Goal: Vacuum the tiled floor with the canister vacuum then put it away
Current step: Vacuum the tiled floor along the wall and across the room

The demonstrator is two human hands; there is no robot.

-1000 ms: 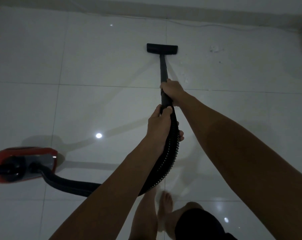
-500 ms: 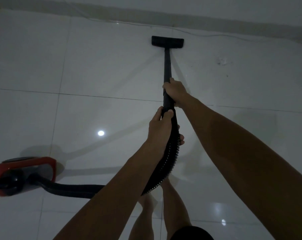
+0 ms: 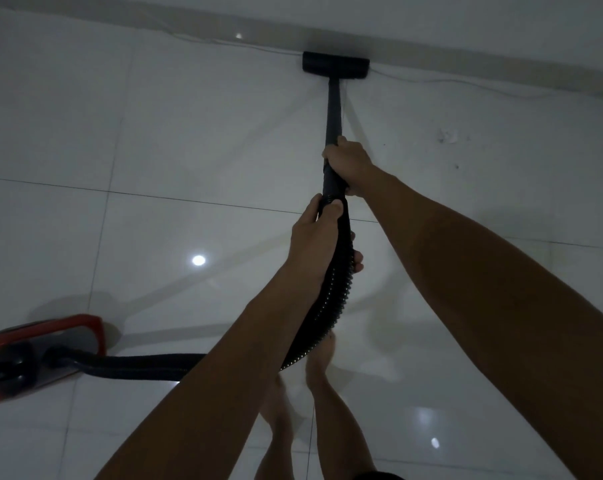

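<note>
A black vacuum wand (image 3: 333, 109) runs away from me to its flat floor head (image 3: 335, 65), which sits against the base of the far wall. My right hand (image 3: 349, 163) grips the wand higher up. Just behind it, my left hand (image 3: 316, 244) holds the wand's lower end where the ribbed black hose (image 3: 329, 306) begins. The hose curves down and left to the red canister (image 3: 38, 355) at the lower left, on the glossy white tiled floor (image 3: 189, 133).
A thin white cable (image 3: 466, 85) lies along the wall base (image 3: 500, 71). Small bits of debris (image 3: 447, 136) lie on the tile to the right of the wand. My bare legs and feet (image 3: 322, 368) stand below the hose.
The floor head has been pushed forward from mid-tile until it meets the wall base. Both hands kept their grip and went with it, and my feet stepped forward.
</note>
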